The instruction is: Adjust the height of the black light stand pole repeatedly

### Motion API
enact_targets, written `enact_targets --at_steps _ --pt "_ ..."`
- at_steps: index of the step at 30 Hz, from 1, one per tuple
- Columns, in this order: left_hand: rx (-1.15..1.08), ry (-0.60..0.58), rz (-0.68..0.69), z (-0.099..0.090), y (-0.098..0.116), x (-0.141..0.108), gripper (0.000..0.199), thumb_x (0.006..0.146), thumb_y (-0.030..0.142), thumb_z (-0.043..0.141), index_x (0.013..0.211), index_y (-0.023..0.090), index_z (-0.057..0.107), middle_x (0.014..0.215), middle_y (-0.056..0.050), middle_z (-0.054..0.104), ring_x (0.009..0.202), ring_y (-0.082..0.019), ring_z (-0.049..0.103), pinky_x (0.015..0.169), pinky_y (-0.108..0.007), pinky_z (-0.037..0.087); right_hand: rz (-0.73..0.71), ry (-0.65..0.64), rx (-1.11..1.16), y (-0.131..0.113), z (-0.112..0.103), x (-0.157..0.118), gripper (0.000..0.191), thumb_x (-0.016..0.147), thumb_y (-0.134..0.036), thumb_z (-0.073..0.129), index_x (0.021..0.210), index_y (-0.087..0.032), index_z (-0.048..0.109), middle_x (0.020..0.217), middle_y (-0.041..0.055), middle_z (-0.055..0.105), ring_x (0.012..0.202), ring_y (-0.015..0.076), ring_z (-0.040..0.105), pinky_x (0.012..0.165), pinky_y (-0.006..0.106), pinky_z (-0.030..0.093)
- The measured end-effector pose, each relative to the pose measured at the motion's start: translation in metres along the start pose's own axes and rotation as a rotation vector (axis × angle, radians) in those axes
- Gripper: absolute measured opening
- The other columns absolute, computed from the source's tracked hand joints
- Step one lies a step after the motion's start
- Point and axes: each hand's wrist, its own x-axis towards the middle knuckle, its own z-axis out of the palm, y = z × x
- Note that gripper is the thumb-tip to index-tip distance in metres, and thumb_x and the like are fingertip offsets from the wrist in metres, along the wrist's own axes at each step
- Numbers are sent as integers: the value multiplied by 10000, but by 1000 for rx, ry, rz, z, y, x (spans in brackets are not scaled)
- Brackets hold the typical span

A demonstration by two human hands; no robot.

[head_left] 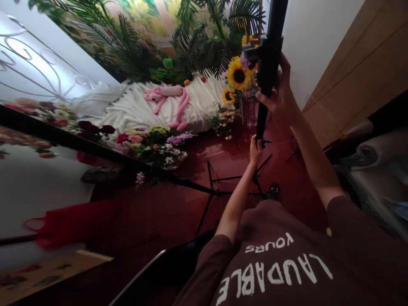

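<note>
A black light stand (262, 121) rises close in front of me, and its upper pole runs out of the top of the view. Low on this pole, beside a small knob, my left hand (255, 152) is closed around it. My right hand (280, 93) grips the same pole higher up, just below a black clamp-like joint (270, 46). Some of the fingers of both hands are hidden behind the pole. The stand's legs spread over the dark red floor near my shoe (273, 191).
Another black pole (95, 148) slants across the left. Ahead is a white draped bed (204, 102) with a pink plush toy (183, 104), flowers (143, 142) and sunflowers (238, 75). A red bag (73, 221) is at left, a grey sofa (379, 165) at right.
</note>
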Motion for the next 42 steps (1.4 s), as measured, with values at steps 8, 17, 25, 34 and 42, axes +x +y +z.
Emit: enact_targets --at_steps 8,17,25,34,42 --pt "-13 -21 10 -1 1 0 554 944 673 417 1234 230 581 1033 -101 672 926 -199 635 917 -351 522 515 -158 -25 108 1 -123 357 842 -238 677 1191 -200 614 1055 91 696 1009 226 672 938 388 568" --pt "-6 -60 85 -3 -8 2 550 959 664 392 1247 230 569 1000 -76 663 883 -160 623 865 -304 509 885 120 271 136 31 -134 293 957 -311 624 1207 -189 532 566 -68 558 417 96 501 418 183 388" --pt "11 -51 76 -5 -8 4 590 938 694 407 1230 211 579 1035 -92 682 882 -161 636 838 -291 517 1358 169 961 129 32 -114 268 1017 -84 351 830 -158 528 491 -87 406 323 8 263 310 74 187" --pt "-102 -22 -161 -58 -36 -33 553 906 618 558 1247 196 662 1249 -127 705 1159 -213 666 1014 -351 506 1375 598 1053 137 69 -158 197 858 -9 438 779 -177 505 506 -92 411 354 20 303 342 92 239" --pt "266 175 -845 -274 -86 -130 405 821 537 650 822 137 709 822 -97 767 786 -205 719 765 -334 572 1550 531 1029 142 102 -199 155 798 -45 454 755 -194 461 475 -90 384 358 38 302 348 101 227"
